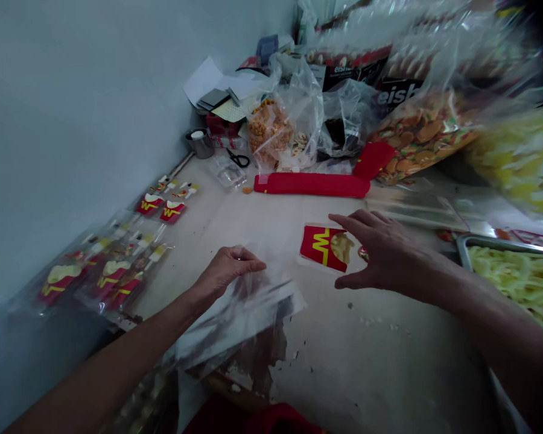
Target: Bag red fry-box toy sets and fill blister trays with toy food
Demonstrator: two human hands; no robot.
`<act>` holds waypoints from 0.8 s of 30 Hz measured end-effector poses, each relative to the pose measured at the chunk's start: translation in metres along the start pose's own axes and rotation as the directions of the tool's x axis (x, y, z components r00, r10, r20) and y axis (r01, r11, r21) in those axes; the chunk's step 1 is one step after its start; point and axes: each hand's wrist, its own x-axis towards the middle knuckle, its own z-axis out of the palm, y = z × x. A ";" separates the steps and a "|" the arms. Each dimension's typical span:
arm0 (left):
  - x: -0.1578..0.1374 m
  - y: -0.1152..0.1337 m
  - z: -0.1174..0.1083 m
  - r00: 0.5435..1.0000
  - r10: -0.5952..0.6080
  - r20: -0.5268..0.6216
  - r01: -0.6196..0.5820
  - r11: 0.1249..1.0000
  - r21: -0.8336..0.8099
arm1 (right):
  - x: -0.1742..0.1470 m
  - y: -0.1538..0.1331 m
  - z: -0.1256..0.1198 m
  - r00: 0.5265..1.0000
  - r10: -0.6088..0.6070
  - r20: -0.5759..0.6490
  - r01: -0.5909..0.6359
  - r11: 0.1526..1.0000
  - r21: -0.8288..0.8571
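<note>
Two bare hands work mid-frame. Right hand (pixel 380 253), open, hovers touching a red fries carton (pixel 323 246), lying just left of it. Left hand (pixel 228 271) pinches a clear plastic bag (pixel 248 301).

The left hand (pixel 228 268) pinches a clear plastic bag (pixel 248 307) flat on the table (pixel 366 355). The right hand (pixel 380 250), fingers spread, rests over a red fry carton (pixel 321 246); a metal tray (pixel 468 244) sits at right.

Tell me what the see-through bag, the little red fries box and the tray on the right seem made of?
Bag: thin glossy plastic film, transparent and crinkled. Fries box: probably printed card, flat with matte red colour. Tray: likely metal, its grey rim shining.
</note>
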 end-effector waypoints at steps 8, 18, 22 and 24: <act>-0.006 0.009 0.021 0.969 0.171 -0.177 -0.124 0.961 0.245 | 0.005 -0.010 -0.017 0.994 0.003 -0.111 -0.019 0.990 -0.139; -0.013 0.018 0.033 0.973 0.229 -0.033 -0.200 0.905 0.376 | -0.012 -0.018 0.008 0.997 0.018 -0.072 -0.034 0.973 -0.226; -0.003 0.018 0.031 0.987 0.152 0.047 -0.159 0.950 0.270 | -0.010 -0.033 0.018 0.995 0.033 -0.098 -0.052 0.977 -0.205; 0.005 0.020 0.029 0.990 0.132 0.046 -0.137 0.979 0.153 | -0.008 -0.039 0.023 0.993 0.046 -0.113 -0.067 0.979 -0.194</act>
